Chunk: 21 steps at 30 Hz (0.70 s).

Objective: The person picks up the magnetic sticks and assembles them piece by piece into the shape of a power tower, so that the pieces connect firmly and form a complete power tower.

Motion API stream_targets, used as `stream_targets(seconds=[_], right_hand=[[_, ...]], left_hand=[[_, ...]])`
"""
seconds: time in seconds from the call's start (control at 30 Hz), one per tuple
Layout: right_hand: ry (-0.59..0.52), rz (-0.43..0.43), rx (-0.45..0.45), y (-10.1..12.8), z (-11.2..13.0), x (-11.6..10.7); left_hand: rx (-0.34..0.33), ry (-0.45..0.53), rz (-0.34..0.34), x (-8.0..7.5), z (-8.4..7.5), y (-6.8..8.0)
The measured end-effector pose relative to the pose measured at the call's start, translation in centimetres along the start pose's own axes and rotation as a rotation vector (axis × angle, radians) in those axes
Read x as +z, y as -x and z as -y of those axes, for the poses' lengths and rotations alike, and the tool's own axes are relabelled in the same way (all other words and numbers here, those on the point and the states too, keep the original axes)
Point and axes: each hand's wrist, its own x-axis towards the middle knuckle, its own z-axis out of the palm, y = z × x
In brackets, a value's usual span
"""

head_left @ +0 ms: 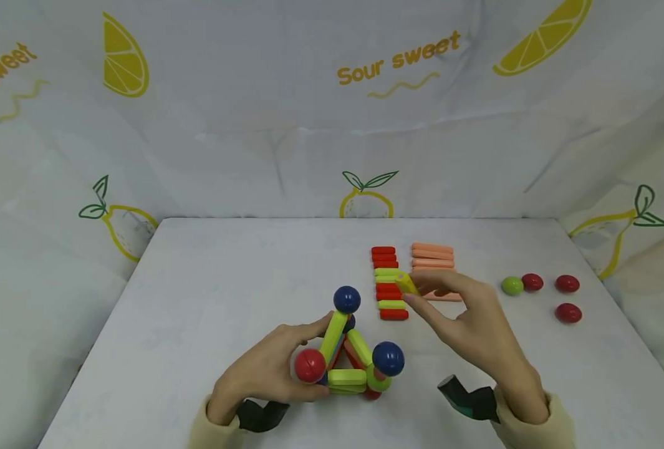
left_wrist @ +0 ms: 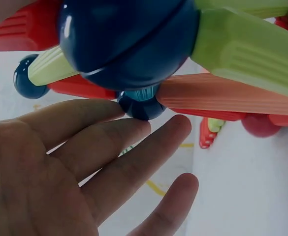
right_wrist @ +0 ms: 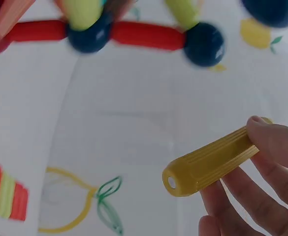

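My left hand [head_left: 270,368] holds the left side of a magnetic rod-and-ball frame [head_left: 347,377], with thumb and fingers spread around it. The frame joins light green, red and orange rods with blue, red and green balls. In the left wrist view, some fingertips touch a lower blue ball [left_wrist: 143,108], and a large blue ball [left_wrist: 129,39] fills the top. My right hand [head_left: 466,312] pinches a yellow magnetic rod [right_wrist: 212,164] by one end, its other end sticking out free. In the head view this rod is above the row of loose rods, apart from the frame.
Behind the frame lies a column of red and light green rods [head_left: 394,315], beside a column of orange rods [head_left: 433,248]. Further right sit a green ball [head_left: 512,286] and several red balls [head_left: 568,313]. A lemon-printed white cloth [head_left: 253,168] hangs behind the table [head_left: 208,274].
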Motion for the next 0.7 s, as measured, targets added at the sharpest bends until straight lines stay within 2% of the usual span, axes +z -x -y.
stream_targets(seconds=[0.1, 0.17, 0.23, 0.33, 0.47, 0.7], right_hand=[[-0.118, -0.052, -0.080, 0.0, 3.0, -0.3], [-0.203, -0.055, -0.141, 0.0, 4.6, -0.1], [-0.272, -0.028, -0.186, 0.0, 5.8, 0.3], [-0.360, 0.053, -0.243, 0.3, 6.6, 1.3], [-0.393, 0.177, -0.271, 0.8, 6.3, 2.7], [-0.330, 0.350, -0.202, 1.5, 5.5, 3.7]], left_hand=[[-0.017, -0.078, -0.032, 0.2, -0.4, 0.2], [-0.021, -0.143, -0.055, 0.4, -0.7, 0.2], [-0.014, -0.182, -0.078, 0.5, -0.8, 0.2], [0.001, -0.181, -0.100, 0.6, -0.9, 0.2], [0.010, -0.165, -0.103, 0.7, -0.8, 0.1], [-0.009, -0.181, -0.089, 0.6, -0.7, 0.1]])
